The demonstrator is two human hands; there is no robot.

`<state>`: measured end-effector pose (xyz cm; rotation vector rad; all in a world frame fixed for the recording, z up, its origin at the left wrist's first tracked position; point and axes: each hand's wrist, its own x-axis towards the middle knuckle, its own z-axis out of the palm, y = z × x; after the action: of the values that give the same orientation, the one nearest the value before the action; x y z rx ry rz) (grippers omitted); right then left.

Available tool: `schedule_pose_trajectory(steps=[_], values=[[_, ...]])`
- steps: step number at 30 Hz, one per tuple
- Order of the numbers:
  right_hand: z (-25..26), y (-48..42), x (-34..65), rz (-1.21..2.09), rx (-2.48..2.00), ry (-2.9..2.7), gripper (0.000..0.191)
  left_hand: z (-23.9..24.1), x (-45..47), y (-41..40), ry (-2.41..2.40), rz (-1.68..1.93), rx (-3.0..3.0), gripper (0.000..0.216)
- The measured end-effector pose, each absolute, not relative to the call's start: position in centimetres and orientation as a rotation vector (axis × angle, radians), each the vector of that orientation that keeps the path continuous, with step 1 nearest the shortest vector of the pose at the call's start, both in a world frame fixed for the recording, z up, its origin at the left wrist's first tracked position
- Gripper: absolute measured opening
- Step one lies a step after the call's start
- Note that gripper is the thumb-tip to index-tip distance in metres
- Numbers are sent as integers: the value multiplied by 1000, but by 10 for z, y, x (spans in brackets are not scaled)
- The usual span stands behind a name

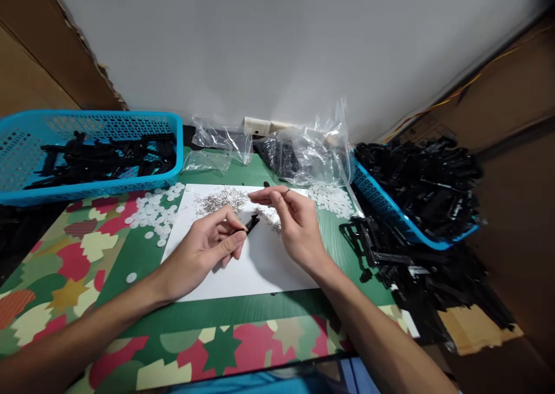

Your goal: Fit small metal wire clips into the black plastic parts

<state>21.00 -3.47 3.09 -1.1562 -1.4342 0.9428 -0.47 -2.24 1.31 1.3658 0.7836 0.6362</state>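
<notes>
My left hand [212, 245] pinches a small black plastic part [252, 223] between thumb and fingers, just above a white sheet [255, 267]. My right hand [289, 218] hovers to the right of it, its thumb and forefinger closed on a tiny metal spring [286, 192]. A heap of small metal springs [221, 199] lies on the sheet beyond both hands. White plastic washers [154, 209] are scattered at the sheet's left edge, and more washers [332, 199] lie at its right.
A blue basket [26, 151] with black parts stands at the back left. A second blue basket [390, 209] heaped with black parts is at the right, with more black parts [411, 267] spilled beside it. Clear plastic bags [303, 148] lie at the back by the wall.
</notes>
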Motion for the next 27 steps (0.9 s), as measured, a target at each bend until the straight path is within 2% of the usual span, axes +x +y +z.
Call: schedule_pose_trajectory(steps=[7, 11, 15, 18, 22, 27], values=[[47, -46, 223, 618, -1126, -2101, 21, 12, -6, -23, 669, 681, 1178, 25], [47, -59, 225, 452, -1155, -2252, 20, 14, -4, -24, 581, 652, 1121, 24], [51, -86, 241, 362, -1359, -2098, 18, 19, -2, -29, 712, 628, 1402, 29], [45, -114, 272, 124, -1631, -1684, 15, 15, -3, -30, 850, 745, 1802, 22], [24, -147, 324, -384, -2021, -1333, 30, 6, -6, -28, 796, 803, 2034, 23], [9, -159, 356, -512, -2147, -1292, 39, 5, -7, -28, 713, 735, 2136, 25]])
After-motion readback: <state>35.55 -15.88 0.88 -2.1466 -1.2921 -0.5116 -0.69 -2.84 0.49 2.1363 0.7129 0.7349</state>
